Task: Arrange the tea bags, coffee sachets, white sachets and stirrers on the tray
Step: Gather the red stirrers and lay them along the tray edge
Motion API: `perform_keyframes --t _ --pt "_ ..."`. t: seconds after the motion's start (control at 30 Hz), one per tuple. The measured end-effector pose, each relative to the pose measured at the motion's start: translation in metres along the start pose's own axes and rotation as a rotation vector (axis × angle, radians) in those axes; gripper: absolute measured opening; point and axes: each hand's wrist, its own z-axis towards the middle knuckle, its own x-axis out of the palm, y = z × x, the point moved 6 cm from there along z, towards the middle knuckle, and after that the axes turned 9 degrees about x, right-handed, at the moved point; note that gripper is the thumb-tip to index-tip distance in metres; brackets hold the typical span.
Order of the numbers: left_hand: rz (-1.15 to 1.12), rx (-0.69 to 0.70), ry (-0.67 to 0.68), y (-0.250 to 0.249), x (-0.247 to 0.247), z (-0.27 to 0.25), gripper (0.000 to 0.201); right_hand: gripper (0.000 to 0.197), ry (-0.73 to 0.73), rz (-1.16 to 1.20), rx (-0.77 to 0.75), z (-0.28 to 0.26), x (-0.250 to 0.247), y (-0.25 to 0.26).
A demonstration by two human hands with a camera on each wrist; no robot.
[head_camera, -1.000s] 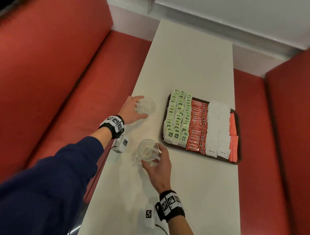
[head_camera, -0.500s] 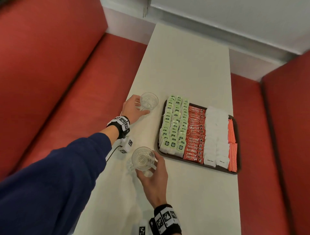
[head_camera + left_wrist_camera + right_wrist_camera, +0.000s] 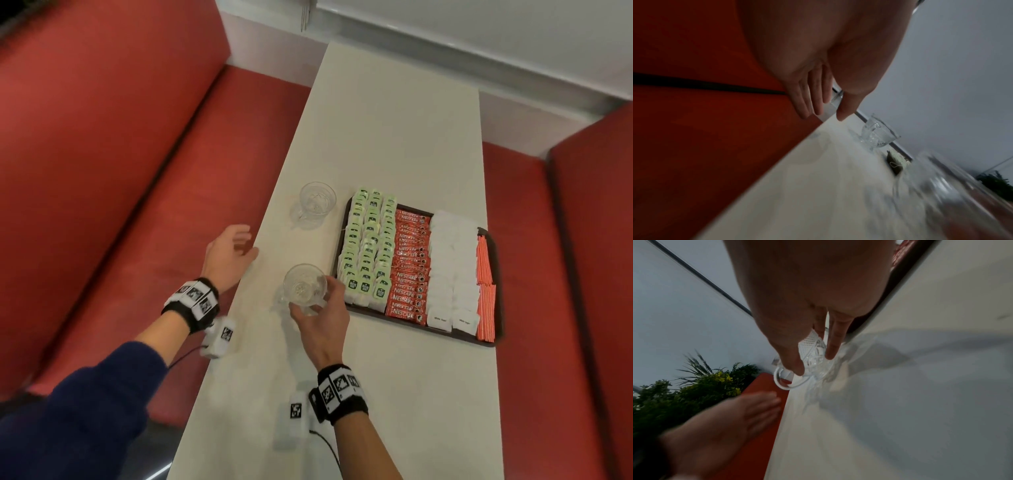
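Tea bags (image 3: 368, 246) in green wrappers fill the left part of your brown tray (image 3: 497, 301), which sits right of centre in the head view on the white counter (image 3: 394, 137). Beside them runs a column of red Nescafe coffee sachets (image 3: 411, 270), then a block of white sachets (image 3: 452, 270), then the orange-red stirrers (image 3: 484, 287) along the tray's right edge. All four groups lie in neat rows, each touching the next.

Your right hand (image 3: 322, 325), at lower centre of the head view, has its grip curled round a cut-glass mug (image 3: 304, 286); in the right wrist view the thumb and fingers (image 3: 833, 344) pinch the patterned glass (image 3: 813, 360) from either side, with its handle ring showing below the thumb. That mug stands just beside the tray's near left corner, by the front tea bags.

Your left hand (image 3: 227, 255) is at centre left of the head view, over the counter's left edge, its grip loose with fingers straight and holding nothing; the left wrist view shows the fingers (image 3: 813, 97) extended and clear of any object. A second glass mug (image 3: 315, 202) stands alone on the counter above it, near the tray's far left corner and apart from the hand.

Red padded seating (image 3: 120, 154) lines both sides of the counter, and green foliage (image 3: 684, 394) with yellow flowers shows at lower left in the right wrist view.
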Motion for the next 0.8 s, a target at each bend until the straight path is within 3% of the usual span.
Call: perform_keyframes --t 0.2,0.33,0.57,0.8 --pt "0.15 -0.128 0.044 0.053 -0.041 -0.106 0.041 0.095 -0.155 -0.084 -0.043 0.045 0.011 0.027" --pt "0.103 -0.206 0.188 0.066 -0.035 -0.155 0.043 0.095 -0.166 -0.14 -0.051 0.066 0.013 0.044" --pt "0.064 -0.201 0.197 0.064 -0.026 -0.17 0.028 0.088 -0.171 -0.143 -0.022 0.08 0.015 0.057" --pt "0.094 -0.216 0.197 0.063 -0.025 -0.167 0.025 0.087 -0.163 -0.144 -0.009 0.081 0.015 0.057"
